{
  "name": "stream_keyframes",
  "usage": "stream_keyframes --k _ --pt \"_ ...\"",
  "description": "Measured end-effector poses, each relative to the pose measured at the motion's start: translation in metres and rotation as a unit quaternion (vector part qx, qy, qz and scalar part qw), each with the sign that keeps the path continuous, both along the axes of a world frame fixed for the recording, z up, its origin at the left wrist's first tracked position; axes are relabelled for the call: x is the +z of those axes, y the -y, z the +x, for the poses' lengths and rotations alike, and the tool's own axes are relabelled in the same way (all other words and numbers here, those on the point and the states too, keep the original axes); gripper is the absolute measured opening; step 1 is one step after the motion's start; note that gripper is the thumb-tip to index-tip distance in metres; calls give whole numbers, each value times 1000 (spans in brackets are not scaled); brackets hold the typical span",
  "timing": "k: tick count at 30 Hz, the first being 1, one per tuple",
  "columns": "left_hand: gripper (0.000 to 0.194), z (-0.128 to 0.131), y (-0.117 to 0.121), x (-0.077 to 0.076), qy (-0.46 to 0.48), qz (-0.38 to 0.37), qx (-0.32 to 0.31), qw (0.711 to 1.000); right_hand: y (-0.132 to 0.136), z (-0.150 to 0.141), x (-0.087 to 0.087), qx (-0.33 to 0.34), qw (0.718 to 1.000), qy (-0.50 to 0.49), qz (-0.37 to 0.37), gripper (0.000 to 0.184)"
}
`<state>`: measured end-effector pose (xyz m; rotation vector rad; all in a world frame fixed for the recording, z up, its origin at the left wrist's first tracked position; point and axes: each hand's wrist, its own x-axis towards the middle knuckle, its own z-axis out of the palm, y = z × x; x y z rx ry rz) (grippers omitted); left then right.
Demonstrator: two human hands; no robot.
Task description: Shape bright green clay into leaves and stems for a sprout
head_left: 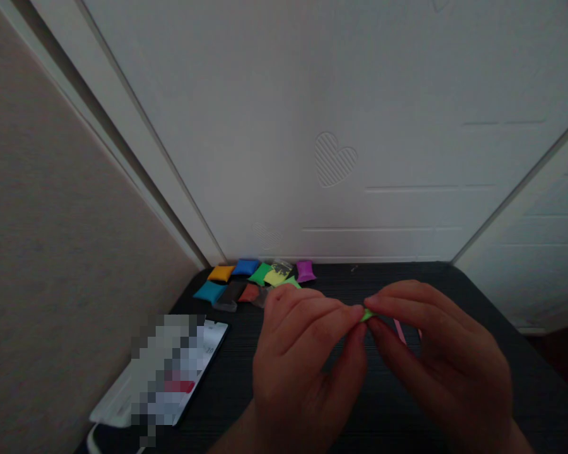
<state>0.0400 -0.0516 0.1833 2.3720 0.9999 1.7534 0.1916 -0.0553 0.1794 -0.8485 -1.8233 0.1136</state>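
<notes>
Between my two hands is a small piece of lime-green modelling clay (368, 314), mostly covered by the fingertips. My left hand (307, 347) pinches its left end between thumb and fingers. From the other side, my right hand (435, 353) grips it the same way, so the fingertips of both hands nearly meet. Both hands are raised above the dark table. Partly hidden behind my right hand lies a thin pink object (399, 331), whose kind I cannot make out.
Several small coloured packets lie at the table's back left, among them an orange packet (221, 273), a blue packet (246, 267) and a purple packet (305, 271). A phone (203, 359) with a lit, partly blurred screen lies left. A white panel (265, 157) rises behind the dark table (360, 277).
</notes>
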Motion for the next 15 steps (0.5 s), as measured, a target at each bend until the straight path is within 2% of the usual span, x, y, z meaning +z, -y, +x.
stream_keyframes --k 8,15 --pt "24 1 0 2 -11 9 10 1000 1 4 -1 30 999 -10 -41 30" --pt "23 1 -2 0 -17 15 24 999 1 2 -2 17 999 -10 -36 29"
